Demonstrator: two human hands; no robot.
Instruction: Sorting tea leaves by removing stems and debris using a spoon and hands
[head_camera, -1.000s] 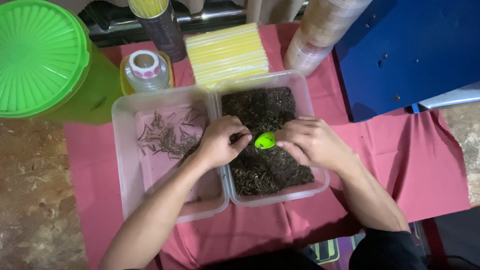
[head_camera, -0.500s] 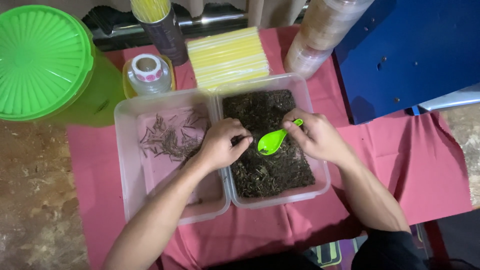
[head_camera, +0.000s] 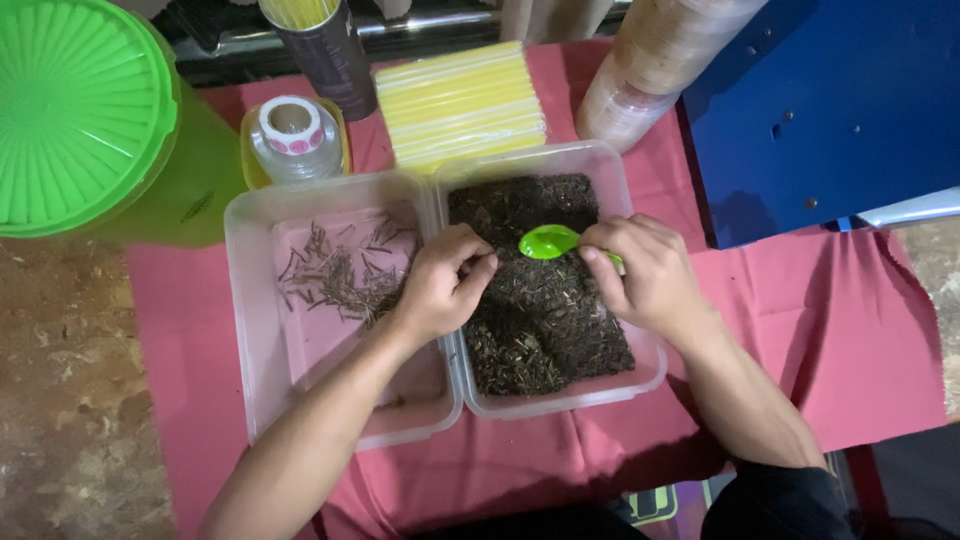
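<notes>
Right hand (head_camera: 645, 275) grips green scoop (head_camera: 549, 241) over dark leaf tub (head_camera: 620, 190), 12 o'clock end | left hand (head_camera: 440, 280) pinched shut at 9 o'clock, contents indiscernible | twig tub (head_camera: 250, 300) sparsely filled; most leaf apparently unsorted.

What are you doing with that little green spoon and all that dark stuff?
A person's right hand holds a small green spoon over a clear tub full of dark dried leaves. The left hand pinches at the leaves beside it. The tub next to it holds a few thin stems.
</notes>
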